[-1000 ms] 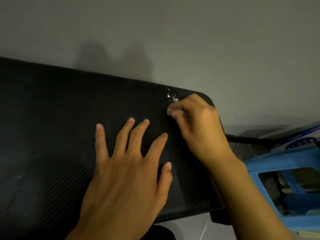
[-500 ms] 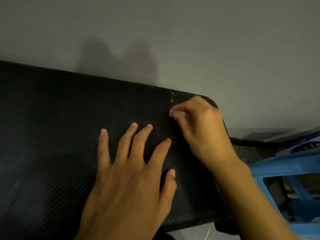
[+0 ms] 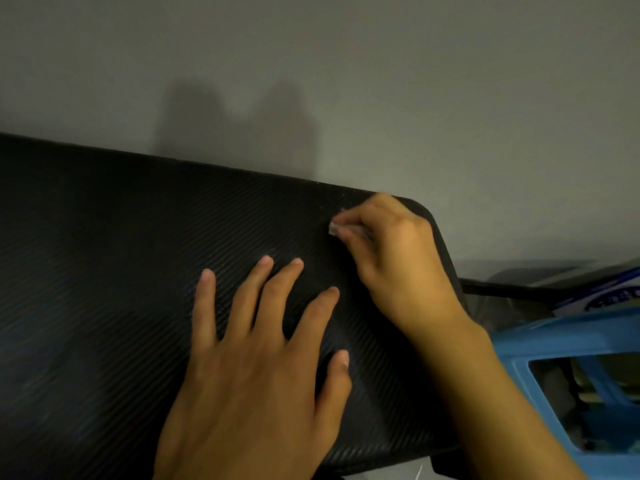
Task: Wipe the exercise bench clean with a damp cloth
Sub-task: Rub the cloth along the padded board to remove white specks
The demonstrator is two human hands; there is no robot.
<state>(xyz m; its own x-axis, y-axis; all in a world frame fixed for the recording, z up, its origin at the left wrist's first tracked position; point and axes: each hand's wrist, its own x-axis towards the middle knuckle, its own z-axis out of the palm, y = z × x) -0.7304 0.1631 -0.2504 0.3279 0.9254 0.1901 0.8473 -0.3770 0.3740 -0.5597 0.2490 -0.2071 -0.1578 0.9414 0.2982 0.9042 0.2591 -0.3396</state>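
The black exercise bench pad [image 3: 104, 271] with a woven carbon-like texture fills the left and middle of the view. My left hand [image 3: 256, 368] lies flat on the pad with its fingers spread. My right hand [image 3: 391, 258] is near the pad's far right corner, fingers curled round a small whitish wad of cloth [image 3: 334, 229] pressed against the surface. Only a tip of the cloth shows past my fingers. A few faint specks dot the pad just above the cloth.
A plain grey wall [image 3: 346, 81] rises right behind the bench. A blue plastic stool or crate [image 3: 540, 344] stands to the right of the pad, with a black bar [image 3: 502, 289] and a blue-and-white package [image 3: 609, 296] behind it.
The white wet specks near the pad's corner have nearly gone as my right hand rubbed the cloth over them. My left hand has stayed flat on the pad.
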